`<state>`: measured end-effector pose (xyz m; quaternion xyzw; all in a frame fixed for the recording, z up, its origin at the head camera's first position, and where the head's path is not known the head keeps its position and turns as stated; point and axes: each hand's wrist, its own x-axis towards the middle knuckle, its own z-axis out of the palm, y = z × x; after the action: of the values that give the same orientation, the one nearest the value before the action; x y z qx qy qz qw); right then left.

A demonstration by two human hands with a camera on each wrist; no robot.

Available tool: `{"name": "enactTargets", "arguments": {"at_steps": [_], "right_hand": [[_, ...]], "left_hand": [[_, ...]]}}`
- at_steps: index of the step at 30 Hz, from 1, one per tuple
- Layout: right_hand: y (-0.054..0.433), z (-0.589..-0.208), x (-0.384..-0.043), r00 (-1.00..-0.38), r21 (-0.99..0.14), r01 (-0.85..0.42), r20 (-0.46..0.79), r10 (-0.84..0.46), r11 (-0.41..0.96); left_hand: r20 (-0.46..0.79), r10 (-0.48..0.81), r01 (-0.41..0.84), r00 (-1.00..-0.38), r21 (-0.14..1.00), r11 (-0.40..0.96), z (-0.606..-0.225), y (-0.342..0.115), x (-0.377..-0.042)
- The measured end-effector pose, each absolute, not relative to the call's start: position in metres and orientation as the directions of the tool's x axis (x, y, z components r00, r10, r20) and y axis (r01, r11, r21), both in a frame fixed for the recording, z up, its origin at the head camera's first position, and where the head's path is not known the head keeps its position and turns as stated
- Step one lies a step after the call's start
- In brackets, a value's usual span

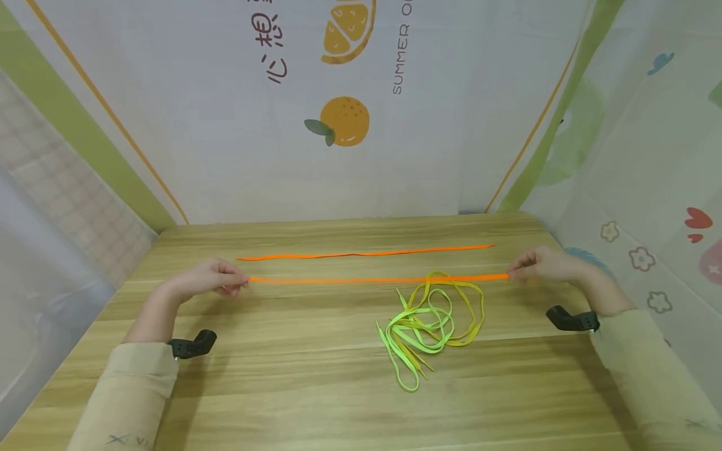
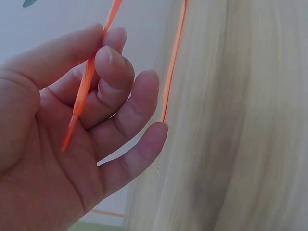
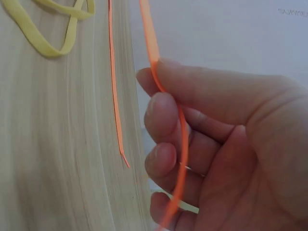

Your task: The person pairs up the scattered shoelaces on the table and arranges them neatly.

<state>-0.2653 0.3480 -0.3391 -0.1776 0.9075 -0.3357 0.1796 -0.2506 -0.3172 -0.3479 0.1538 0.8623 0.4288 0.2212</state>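
An orange shoelace is stretched straight from side to side between both hands. My left hand pinches its left end between thumb and fingers; in the left wrist view the orange tip hangs over the palm. My right hand pinches the lace near its other end, and in the right wrist view a loose tail runs down past the fingers. Behind it, a second orange shoelace lies nearly straight along the table, roughly parallel to the held one.
A loose tangle of a lime-green shoelace and a yellow shoelace lies on the wooden table, right of the middle. The held lace passes over or just behind its top. A printed curtain hangs behind the table's far edge.
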Motion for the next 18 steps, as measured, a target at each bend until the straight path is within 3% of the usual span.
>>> {"name": "enactTargets", "arguments": {"at_steps": [18], "right_hand": [[0.361,-0.344,-0.289,-0.903,-0.683,-0.157,-0.192,-0.383,0.713]], "left_hand": [[-0.238,0.387,0.033,-0.891,0.815,0.578,-0.351,-0.338,-0.259]]}}
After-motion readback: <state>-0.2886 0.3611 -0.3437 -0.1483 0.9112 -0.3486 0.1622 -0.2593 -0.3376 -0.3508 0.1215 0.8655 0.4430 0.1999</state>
